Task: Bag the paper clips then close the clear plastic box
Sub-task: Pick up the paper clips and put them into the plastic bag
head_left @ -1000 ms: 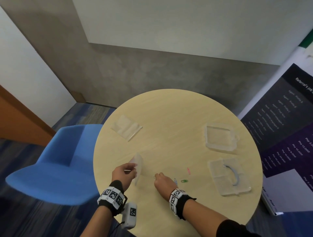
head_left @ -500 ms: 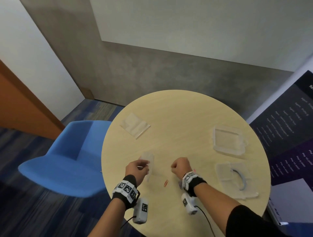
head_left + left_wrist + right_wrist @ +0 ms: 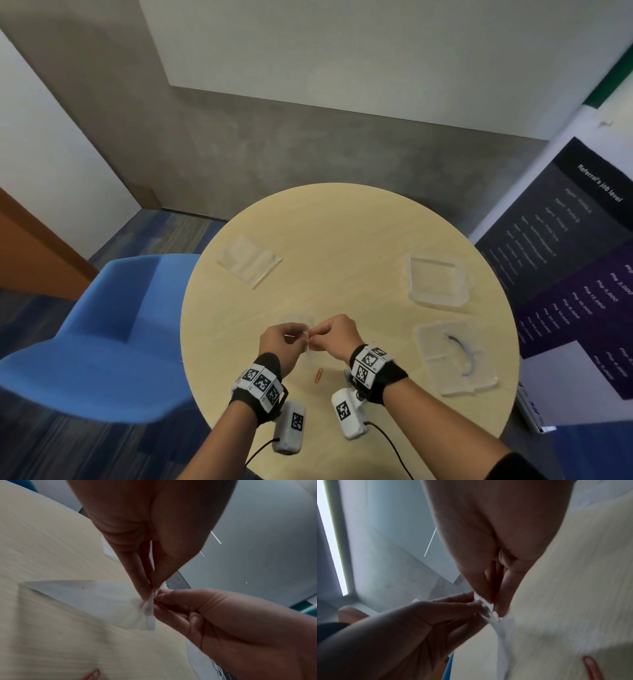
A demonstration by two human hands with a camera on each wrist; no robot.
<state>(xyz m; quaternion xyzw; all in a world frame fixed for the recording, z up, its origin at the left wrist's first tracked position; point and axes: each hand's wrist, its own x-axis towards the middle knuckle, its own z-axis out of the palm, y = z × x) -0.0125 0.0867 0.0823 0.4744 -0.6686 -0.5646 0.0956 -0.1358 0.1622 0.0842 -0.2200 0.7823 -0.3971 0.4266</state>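
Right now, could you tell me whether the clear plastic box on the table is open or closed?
Open. The clear plastic box lies uncovered at the table's right, while its lid rests separately, farther back.

A second ago my right hand [image 3: 334, 337] was down on the table at the lower middle of the frame, fingertips at a paper clip, well apart from my left hand [image 3: 281, 344]. Now it has lifted and come across to meet the left one, and both pinch the top edge of the small clear bag [image 3: 106, 601] between thumb and fingertips. An orange paper clip [image 3: 319, 375], which came into sight half a second ago, now lies bare on the wood just below my joined hands
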